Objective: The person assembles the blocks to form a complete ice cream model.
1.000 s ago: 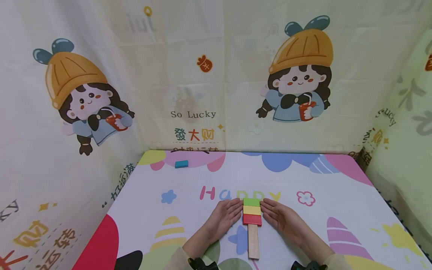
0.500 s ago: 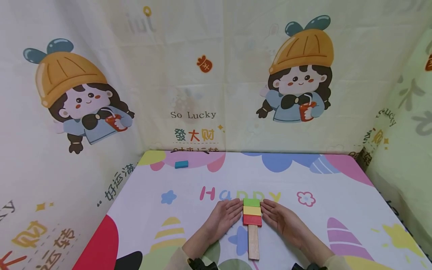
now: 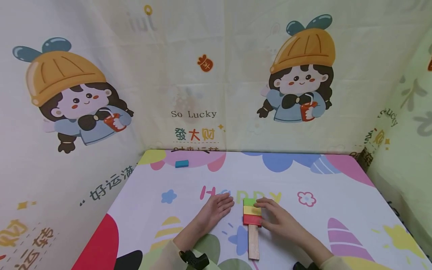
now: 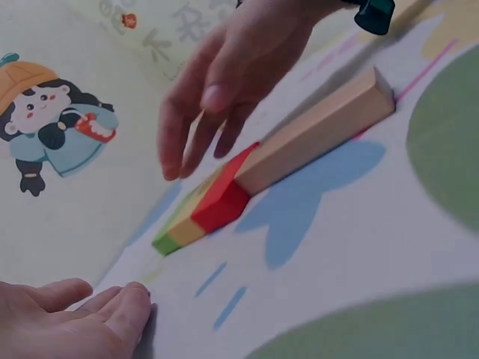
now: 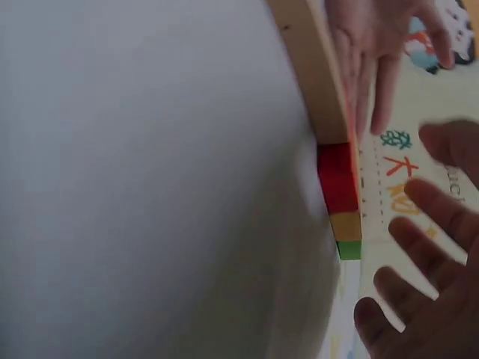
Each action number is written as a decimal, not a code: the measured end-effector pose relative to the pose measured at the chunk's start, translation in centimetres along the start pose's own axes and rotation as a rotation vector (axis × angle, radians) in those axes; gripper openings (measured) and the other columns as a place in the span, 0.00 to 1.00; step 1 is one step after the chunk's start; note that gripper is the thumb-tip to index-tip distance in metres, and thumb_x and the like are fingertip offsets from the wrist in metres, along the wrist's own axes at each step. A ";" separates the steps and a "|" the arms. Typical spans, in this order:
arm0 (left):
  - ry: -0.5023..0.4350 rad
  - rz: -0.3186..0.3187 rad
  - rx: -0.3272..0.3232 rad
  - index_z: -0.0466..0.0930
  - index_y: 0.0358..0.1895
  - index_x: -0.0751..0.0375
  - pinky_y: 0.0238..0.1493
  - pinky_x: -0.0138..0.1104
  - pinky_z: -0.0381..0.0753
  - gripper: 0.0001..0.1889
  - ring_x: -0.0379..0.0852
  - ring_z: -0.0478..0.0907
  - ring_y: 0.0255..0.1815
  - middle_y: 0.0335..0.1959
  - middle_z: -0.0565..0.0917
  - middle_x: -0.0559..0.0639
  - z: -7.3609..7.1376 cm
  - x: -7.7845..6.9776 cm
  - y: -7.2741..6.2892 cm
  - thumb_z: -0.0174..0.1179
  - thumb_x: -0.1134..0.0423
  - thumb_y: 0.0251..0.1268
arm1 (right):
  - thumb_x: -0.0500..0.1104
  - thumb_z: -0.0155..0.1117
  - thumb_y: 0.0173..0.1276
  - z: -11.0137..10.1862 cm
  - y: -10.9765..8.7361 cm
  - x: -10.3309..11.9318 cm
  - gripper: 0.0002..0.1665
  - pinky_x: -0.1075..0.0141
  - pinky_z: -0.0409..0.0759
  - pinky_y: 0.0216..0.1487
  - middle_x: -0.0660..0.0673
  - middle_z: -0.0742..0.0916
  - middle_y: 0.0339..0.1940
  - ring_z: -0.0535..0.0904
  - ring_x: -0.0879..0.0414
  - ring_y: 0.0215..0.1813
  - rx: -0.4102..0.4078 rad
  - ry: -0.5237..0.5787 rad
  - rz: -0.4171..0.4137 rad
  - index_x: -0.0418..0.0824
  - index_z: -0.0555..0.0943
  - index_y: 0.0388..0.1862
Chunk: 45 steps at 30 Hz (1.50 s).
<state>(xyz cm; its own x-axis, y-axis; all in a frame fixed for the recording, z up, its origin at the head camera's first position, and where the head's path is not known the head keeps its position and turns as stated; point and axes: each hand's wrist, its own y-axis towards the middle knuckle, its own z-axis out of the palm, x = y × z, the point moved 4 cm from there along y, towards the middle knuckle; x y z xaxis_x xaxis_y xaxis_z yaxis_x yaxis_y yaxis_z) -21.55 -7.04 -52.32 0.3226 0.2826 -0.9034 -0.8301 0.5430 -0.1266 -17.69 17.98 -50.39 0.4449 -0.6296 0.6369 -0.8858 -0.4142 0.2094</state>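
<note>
Four-part row of wooden blocks lies on the printed tabletop: a green block (image 3: 249, 201), a yellow block (image 3: 250, 210), a red block (image 3: 250, 219) and a long plain wooden block (image 3: 253, 242) pointing toward me. Left of the row, apart from it, my left hand (image 3: 214, 212) rests on its side, fingers straight and holding nothing. My right hand (image 3: 283, 221) hovers at the row's right side. Its fingers are spread and bent loosely, overlapping the green and yellow blocks in the head view. In the right wrist view the right hand's fingers (image 5: 408, 247) are apart, with nothing between them.
A teal block (image 3: 182, 164) lies at the back left of the table (image 3: 216, 176). Behind and beside the table hangs a cream printed cloth (image 3: 243, 93). Dark wrist straps (image 3: 194, 259) show at the front edge.
Both hands were laid flat along the sides of the block row. My left hand has moved away leftward; my right hand has lifted and turned over the row's right edge. The blocks stayed put.
</note>
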 end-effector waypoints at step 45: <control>1.454 -0.192 -0.545 0.57 0.79 0.70 0.74 0.65 0.61 0.36 0.72 0.57 0.76 0.77 0.57 0.75 -17.2 -12.3 1.9 0.52 0.51 0.76 | 0.78 0.75 0.48 1.2 -0.9 2.3 0.42 0.36 0.70 0.66 0.53 0.77 0.68 0.72 0.47 0.72 0.198 -0.254 -0.108 0.61 0.80 0.58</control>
<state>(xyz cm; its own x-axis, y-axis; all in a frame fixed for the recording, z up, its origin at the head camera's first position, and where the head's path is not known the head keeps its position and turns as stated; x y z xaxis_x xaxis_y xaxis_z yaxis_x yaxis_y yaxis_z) -34.95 -23.06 -48.50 0.0063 -0.9067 -0.4217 -0.9918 0.0482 -0.1185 -15.69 16.15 -50.03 0.5755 -0.7086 0.4082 -0.8001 -0.5912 0.1017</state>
